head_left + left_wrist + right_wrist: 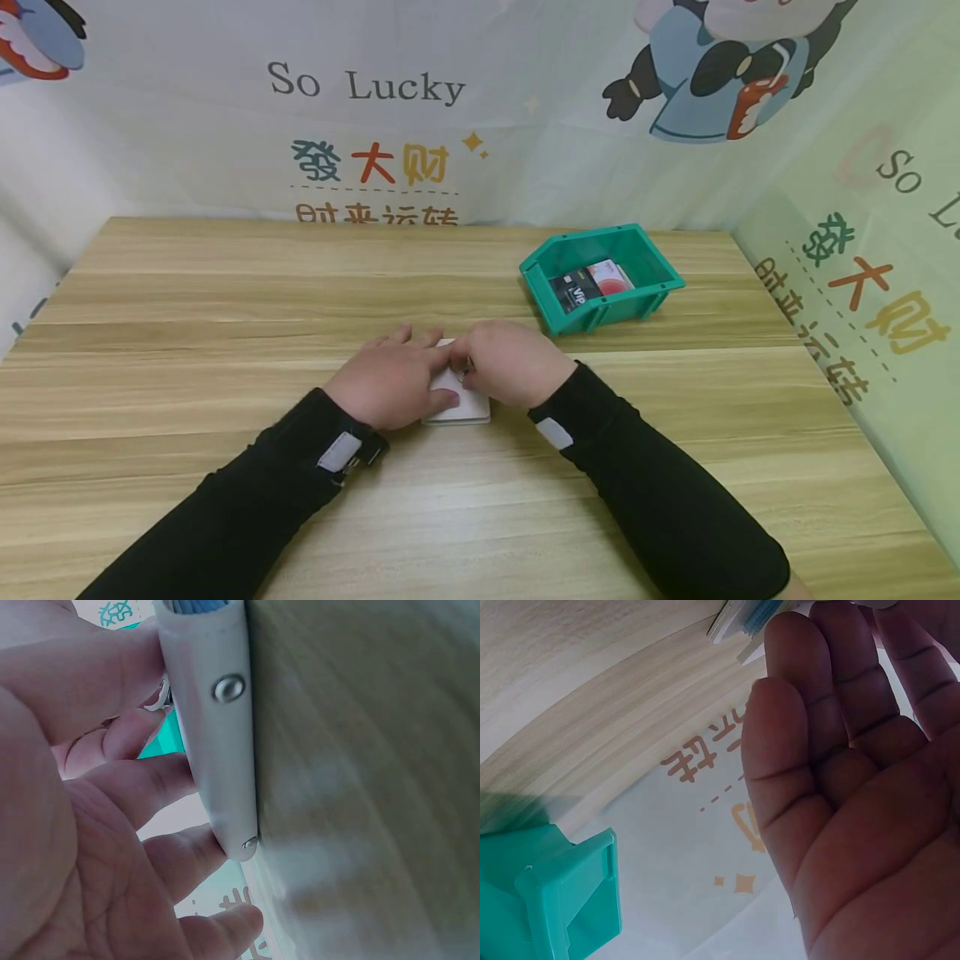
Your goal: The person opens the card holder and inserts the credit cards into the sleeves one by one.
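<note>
White card case point(474, 406) lies on the table point(225, 333), mid-width, between both hands. Rounded spine shown in left wrist view, with metal studs point(228, 688); blue layers point(199, 604) visible inside one end. Small metal part point(166, 691) seen by the fingers; its function can't be told.

Handling, judged by look: light, soft cover over a stiffer stack, smooth face, so may skid if pushed from one side only. Not fragile, but the cover could crease. Best held at the spine, with the flap edge lifted by fingertips.

Left hand point(386, 379): spread loosely, fingers mostly straight, laid against the case's left side; steadied, not clenched. Right hand point(517, 358): fingers curled, case apparently pinched at its top face between thumb and forefinger; grip force can't be told.

Farther right: green bin point(577, 320), with black VIP card point(576, 289) and red-and-white card point(611, 277) inside. Printed backdrop point(525, 167) hung along the far edge.
</note>
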A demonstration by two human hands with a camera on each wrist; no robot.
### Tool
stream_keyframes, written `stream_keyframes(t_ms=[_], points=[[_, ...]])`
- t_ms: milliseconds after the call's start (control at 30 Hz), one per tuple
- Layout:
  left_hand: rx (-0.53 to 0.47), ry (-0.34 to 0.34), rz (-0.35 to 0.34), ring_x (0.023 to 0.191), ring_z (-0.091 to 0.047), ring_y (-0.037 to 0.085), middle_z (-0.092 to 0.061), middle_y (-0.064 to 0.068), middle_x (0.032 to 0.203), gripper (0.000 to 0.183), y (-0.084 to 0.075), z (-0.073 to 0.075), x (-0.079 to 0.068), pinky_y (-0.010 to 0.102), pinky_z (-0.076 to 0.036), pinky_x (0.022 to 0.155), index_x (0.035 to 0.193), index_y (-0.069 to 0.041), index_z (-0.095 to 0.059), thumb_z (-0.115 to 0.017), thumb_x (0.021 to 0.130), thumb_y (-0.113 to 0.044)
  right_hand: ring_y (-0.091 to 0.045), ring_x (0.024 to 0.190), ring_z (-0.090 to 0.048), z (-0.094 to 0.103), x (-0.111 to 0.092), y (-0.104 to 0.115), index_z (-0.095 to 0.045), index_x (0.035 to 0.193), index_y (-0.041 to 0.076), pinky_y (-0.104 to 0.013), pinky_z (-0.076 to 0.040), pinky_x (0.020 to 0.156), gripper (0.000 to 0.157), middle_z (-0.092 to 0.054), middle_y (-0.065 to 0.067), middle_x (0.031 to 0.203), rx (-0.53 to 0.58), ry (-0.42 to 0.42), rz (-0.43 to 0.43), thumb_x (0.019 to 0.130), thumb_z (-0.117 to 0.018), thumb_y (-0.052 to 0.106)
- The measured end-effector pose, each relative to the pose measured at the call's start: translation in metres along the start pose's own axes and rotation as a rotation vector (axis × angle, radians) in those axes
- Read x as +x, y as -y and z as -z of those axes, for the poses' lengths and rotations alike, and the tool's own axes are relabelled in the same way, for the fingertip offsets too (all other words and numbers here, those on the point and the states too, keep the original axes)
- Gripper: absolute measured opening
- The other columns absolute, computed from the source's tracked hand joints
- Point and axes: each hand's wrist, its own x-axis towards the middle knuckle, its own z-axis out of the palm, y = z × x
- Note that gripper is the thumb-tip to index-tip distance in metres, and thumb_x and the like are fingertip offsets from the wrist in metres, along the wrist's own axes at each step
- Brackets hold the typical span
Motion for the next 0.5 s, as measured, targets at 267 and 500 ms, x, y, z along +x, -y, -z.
stream_keyframes(t_ms=[267, 500], points=[[0.009, 0.018, 0.014, 0.13, -0.021, 0.042, -0.031, 0.008, 0.148, 0.067, -0.0001, -0.0002, -0.0001, 0.058, -0.025, 0.104, 0.143, -0.02, -0.041, -0.054, 0.088, -0.056, -0.012, 0.074, -0.049, -0.0021, 0.0009, -0.0018, -0.066, 0.089, 0.02, -0.028, -0.045, 0.072, 0.004, -0.057, 0.007, 0.08, 0.004, -0.021, 0.016, 0.086, -0.066, 0.017], [0.004, 0.012, 0.009, 0.129, -0.021, 0.042, -0.032, 0.008, 0.148, 0.067, -0.0002, 0.0011, -0.0008, 0.057, -0.024, 0.104, 0.144, -0.021, -0.039, -0.054, 0.088, -0.055, -0.011, 0.075, -0.05, -0.0009, -0.0007, -0.0017, -0.067, 0.094, 0.02, -0.027, -0.046, 0.074, 0.007, -0.058, 0.007, 0.081, -0.009, -0.013, 0.006, 0.087, -0.067, 0.018]])
